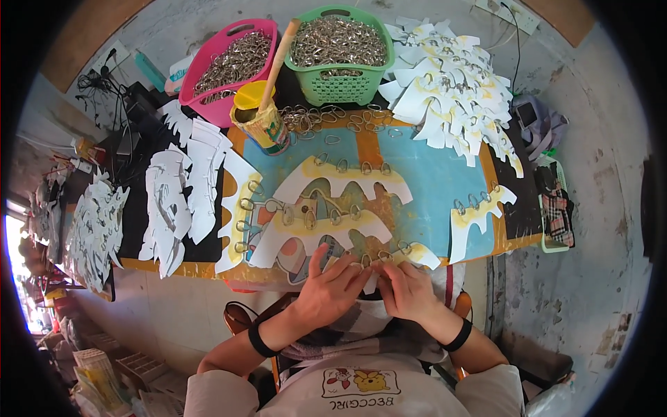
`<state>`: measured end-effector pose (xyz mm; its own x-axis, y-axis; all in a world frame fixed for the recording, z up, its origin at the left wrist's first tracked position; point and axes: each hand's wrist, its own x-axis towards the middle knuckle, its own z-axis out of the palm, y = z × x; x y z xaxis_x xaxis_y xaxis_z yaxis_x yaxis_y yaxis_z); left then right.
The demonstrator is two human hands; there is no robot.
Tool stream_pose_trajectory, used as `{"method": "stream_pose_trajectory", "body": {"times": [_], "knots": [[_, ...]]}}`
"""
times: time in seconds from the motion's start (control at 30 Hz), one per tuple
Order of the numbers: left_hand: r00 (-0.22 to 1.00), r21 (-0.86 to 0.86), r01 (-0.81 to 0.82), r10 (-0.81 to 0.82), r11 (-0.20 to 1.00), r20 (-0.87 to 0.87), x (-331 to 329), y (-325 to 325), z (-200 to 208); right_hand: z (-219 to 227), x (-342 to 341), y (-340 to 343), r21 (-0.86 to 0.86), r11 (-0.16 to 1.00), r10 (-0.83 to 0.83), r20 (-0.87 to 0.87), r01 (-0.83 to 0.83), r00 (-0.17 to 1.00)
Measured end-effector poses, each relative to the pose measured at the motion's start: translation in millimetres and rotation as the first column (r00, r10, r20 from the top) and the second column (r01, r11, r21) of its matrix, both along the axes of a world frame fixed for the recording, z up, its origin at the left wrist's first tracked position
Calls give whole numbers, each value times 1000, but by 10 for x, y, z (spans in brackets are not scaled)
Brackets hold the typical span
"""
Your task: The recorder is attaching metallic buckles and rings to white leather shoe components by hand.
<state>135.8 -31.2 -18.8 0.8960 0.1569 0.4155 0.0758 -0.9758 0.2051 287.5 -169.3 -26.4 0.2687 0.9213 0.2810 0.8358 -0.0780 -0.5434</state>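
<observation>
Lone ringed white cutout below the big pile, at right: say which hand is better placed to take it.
Probably the right hand: it is nearer that white cutout; the left hand must reach past it. Both are at another piece.

Walls [590, 208]: gry, stained, past tabletop [522, 219] far/R edges
Floor [174, 313]: pale, below near edge
Opening [12, 243]: v. bright, L of L edge
Chair [237, 318]: brn, nr near edge
</observation>
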Motion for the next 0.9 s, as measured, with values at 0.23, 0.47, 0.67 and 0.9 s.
{"method": "stream_pose_trajectory", "body": {"times": [0.23, 0.47, 0.67, 0.9], "knots": [[999, -164, -8, 1, 986, -41, 71, 161, 138, 164, 61, 74, 26, 999, 40, -72, -38, 997], [996, -119, 86, -90, 989, -27, 107, 165, 91, 189, 124, 167, 89, 990, 113, -63, -107, 992], [994, -62, 106, -107, 992, -25, 142, 167, 89, 228, 126, 154, 68, 993, 100, -91, -94, 991], [987, 197, 162, -163, 967, -16, -13, 120, -33, 71, 169, 26, -15, 978, 204, 238, -206, 950]]}}
